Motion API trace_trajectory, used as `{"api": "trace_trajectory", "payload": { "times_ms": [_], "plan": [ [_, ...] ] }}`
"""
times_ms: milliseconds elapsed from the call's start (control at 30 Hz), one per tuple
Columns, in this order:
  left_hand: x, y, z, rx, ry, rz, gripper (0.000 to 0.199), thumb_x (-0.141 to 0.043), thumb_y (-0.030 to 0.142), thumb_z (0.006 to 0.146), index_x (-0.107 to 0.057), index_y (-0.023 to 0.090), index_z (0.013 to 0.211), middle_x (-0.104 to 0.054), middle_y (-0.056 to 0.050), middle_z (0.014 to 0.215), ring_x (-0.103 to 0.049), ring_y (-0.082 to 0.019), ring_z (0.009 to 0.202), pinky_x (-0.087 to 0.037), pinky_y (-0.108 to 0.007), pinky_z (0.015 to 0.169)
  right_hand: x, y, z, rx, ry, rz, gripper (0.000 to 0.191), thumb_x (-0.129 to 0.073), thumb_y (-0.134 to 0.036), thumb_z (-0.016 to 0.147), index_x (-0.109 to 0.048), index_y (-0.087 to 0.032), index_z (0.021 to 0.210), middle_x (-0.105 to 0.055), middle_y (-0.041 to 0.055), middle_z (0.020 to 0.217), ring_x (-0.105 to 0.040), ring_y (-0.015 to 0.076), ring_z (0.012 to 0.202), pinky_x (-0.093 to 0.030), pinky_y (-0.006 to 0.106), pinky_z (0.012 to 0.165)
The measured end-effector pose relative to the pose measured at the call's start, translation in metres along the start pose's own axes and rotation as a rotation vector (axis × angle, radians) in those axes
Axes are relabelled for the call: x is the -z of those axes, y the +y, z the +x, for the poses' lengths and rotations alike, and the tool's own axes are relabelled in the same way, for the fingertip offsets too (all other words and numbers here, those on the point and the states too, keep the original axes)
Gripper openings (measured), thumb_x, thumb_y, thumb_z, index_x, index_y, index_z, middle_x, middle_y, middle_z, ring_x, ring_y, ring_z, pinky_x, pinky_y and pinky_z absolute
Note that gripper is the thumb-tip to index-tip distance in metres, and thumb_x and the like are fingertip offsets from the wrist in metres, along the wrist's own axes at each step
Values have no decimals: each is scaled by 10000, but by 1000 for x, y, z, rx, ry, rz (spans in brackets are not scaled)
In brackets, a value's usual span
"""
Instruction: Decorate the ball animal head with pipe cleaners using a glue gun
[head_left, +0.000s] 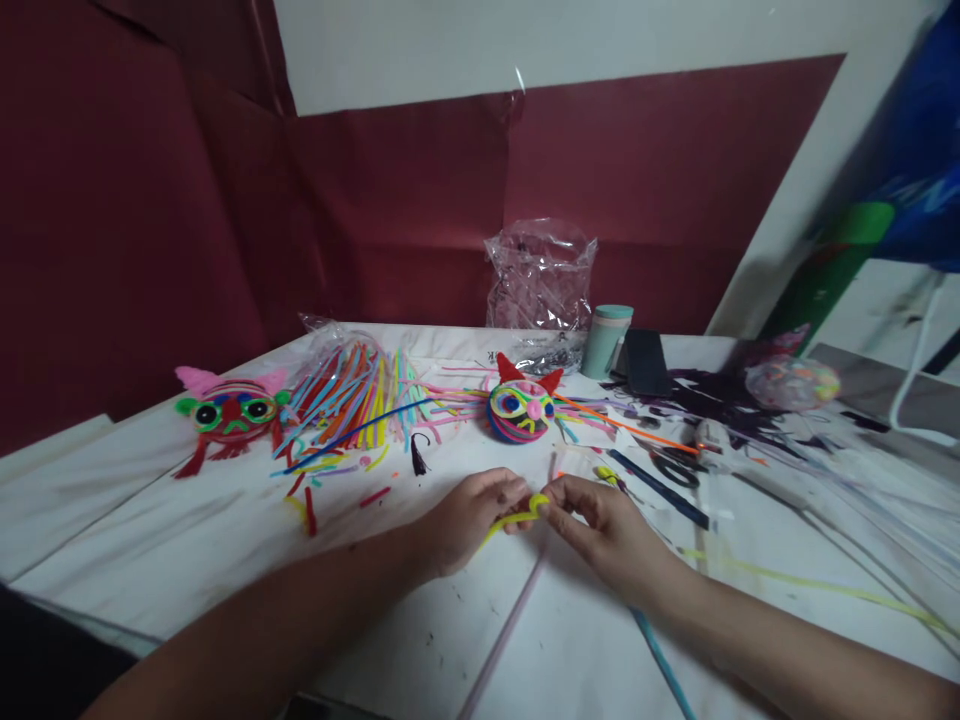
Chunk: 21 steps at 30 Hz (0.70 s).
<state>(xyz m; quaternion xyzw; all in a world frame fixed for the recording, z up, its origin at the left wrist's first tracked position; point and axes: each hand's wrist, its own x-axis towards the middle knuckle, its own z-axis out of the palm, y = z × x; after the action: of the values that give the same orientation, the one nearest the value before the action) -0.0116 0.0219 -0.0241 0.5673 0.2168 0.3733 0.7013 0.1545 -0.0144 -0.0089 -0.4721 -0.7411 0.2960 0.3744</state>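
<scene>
Pinched between both hands is a yellow pipe cleaner [514,518], its end curled into a small loop. My left hand [474,515] holds it from the left, fingers bent around it. From the right, my right hand [600,520] grips the loop between thumb and fingertips. Just beyond the hands sits a round decorated ball [520,410] with red ears, a pink nose and blue eyes. A pale purple pipe cleaner [506,635] runs along the table below the hands.
A pink-eared figure [234,412] is at the left, beside a bundle of colored pipe cleaners [349,390]. Farther back are a clear bag [540,280], a green cup [606,342] and a dark phone [646,362]. Scissors [675,465] lie at the right.
</scene>
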Motion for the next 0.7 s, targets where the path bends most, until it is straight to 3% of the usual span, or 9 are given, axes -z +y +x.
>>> {"api": "trace_trajectory", "payload": {
  "times_ms": [467, 700],
  "plan": [
    [2, -2, -1, -53, -17, 60, 332, -472, 441, 821, -536, 125, 744, -489, 0, 657, -408, -98, 593, -298, -260, 609, -2, 1, -1, 19, -5, 38, 269, -475, -373, 847, -571, -164, 708, -629, 42, 682, -552, 166, 660, -413, 278, 647],
    [0, 2, -7, 24, 94, 471, 134, -569, 271, 718, -535, 143, 692, -397, 60, 555, -309, -77, 523, -241, -224, 511, -2, 3, 2, -62, 56, 157, 328, -541, -458, 786, -517, -162, 648, -474, -24, 571, -418, 108, 541, -339, 227, 508]
  ]
}}
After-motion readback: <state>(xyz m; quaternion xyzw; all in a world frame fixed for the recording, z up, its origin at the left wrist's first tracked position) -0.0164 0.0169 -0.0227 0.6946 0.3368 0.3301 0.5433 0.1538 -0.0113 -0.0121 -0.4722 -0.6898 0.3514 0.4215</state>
